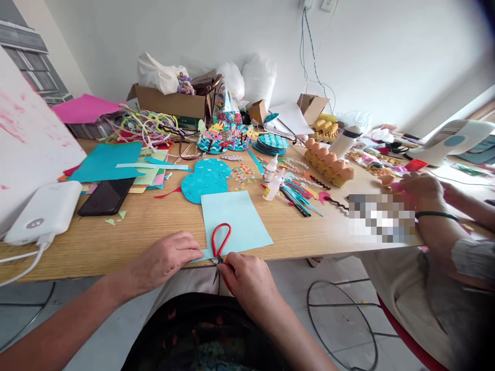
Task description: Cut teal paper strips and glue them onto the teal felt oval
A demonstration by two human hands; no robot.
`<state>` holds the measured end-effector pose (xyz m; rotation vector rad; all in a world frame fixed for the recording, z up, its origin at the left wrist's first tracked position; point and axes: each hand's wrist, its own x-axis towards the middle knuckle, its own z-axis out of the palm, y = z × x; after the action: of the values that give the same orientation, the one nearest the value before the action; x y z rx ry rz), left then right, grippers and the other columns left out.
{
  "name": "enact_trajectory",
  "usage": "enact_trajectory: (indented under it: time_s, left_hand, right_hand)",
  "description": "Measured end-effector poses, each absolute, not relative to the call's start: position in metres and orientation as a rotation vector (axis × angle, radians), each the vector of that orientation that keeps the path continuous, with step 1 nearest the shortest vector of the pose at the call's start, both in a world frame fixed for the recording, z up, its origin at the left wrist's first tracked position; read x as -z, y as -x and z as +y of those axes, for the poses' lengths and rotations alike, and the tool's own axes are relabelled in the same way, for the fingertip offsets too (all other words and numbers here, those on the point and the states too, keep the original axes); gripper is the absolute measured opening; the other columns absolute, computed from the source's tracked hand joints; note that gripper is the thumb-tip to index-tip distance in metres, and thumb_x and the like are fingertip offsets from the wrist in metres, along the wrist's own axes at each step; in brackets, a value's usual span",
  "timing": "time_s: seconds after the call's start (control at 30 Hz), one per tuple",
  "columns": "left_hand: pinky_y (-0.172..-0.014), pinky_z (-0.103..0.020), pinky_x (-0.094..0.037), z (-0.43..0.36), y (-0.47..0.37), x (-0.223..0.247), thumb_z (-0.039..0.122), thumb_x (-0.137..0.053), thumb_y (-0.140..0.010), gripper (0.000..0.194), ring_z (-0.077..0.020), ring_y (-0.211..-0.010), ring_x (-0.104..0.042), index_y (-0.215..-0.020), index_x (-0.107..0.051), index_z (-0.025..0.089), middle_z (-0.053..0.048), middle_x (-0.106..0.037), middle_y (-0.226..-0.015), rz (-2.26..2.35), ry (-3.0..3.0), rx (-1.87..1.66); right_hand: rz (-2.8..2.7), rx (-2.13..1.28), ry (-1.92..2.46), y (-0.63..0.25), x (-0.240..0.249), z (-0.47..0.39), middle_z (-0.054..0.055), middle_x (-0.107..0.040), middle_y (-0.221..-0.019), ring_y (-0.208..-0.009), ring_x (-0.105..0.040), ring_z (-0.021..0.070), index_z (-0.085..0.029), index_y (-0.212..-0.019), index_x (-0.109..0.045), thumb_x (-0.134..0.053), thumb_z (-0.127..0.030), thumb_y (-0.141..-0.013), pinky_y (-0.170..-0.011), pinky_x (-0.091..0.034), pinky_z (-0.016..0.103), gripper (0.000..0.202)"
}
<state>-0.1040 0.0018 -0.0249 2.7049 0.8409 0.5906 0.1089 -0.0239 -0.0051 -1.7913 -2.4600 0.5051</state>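
My right hand (249, 278) is closed around one handle of the red-handled scissors (217, 253), at the table's front edge. Their other red loop stands up over a pale blue paper sheet (243, 214), and the dark blade tips point down toward my lap. My left hand (166, 257) rests on the table with its fingers stretched forward and close together. Its fingertips touch a narrow pale blue paper strip (201, 255) beside the scissors. Just behind the sheet are turquoise paper rounds (204, 185) and small glue bottles (274, 186).
On the left are a black phone (106, 197), a white power bank (45, 212) and coloured paper (110, 161). Farther back stand decorated turquoise crafts (212, 147) and a cardboard box (170, 102). An egg carton (328, 167) lies to the right, near another person's hand (421, 189).
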Motion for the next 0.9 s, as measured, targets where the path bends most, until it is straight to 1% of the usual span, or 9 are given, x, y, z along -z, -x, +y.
enact_trajectory:
  time_s: [0.13,0.3,0.5,0.73,0.9]
  left_hand:
    - [-0.078,-0.025,-0.041,0.015,0.104,0.026,0.019,-0.038,-0.093,0.024,-0.0146,-0.087,-0.052,-0.099,-0.062,0.019,-0.004,-0.061,-0.092,0.801,-2.682,-0.562]
    - [-0.077,-0.024,-0.038,0.018,0.104,0.026,0.019,-0.039,-0.093,0.024,-0.015,-0.085,-0.051,-0.099,-0.063,0.02,-0.003,-0.06,-0.091,0.802,-2.657,-0.529]
    - [-0.075,-0.023,-0.037,0.023,0.101,0.026,0.025,-0.036,-0.094,0.028,-0.0144,-0.082,-0.05,-0.102,-0.063,0.021,-0.003,-0.058,-0.086,0.784,-2.639,-0.518]
    - [-0.074,-0.023,-0.036,0.021,0.102,0.028,0.019,-0.039,-0.093,0.027,-0.014,-0.08,-0.048,-0.099,-0.064,0.024,-0.002,-0.055,-0.084,0.763,-2.683,-0.523]
    - [-0.075,-0.024,-0.035,0.019,0.102,0.029,0.018,-0.04,-0.092,0.025,-0.0145,-0.081,-0.047,-0.102,-0.062,0.025,-0.002,-0.053,-0.085,0.792,-2.676,-0.488]
  right_hand:
    - [-2.485,-0.491,1.796,-0.109,0.004,-0.024,0.001,-0.07,-0.075,-0.068,-0.064,0.0151,-0.019,-0.074,-0.06,-0.05,-0.028,-0.088,-0.052,-0.024,0.024,0.019]
    - [-2.488,-0.469,1.778,-0.108,0.004,-0.026,0.0,-0.07,-0.077,-0.069,-0.064,0.0149,-0.02,-0.076,-0.06,-0.049,-0.028,-0.088,-0.052,-0.023,0.025,0.018]
    - [-2.489,-0.399,1.761,-0.106,0.01,-0.026,0.0,-0.069,-0.075,-0.065,-0.063,0.0143,-0.02,-0.077,-0.059,-0.049,-0.028,-0.088,-0.05,-0.02,0.026,0.017]
    - [-2.508,-0.422,1.744,-0.106,0.011,-0.028,0.001,-0.068,-0.073,-0.064,-0.062,0.0139,-0.02,-0.077,-0.059,-0.05,-0.027,-0.088,-0.05,-0.02,0.026,0.016]
    - [-2.499,-0.43,1.732,-0.107,0.01,-0.03,0.001,-0.068,-0.073,-0.063,-0.061,0.0135,-0.02,-0.077,-0.059,-0.05,-0.025,-0.088,-0.05,-0.021,0.026,0.016]
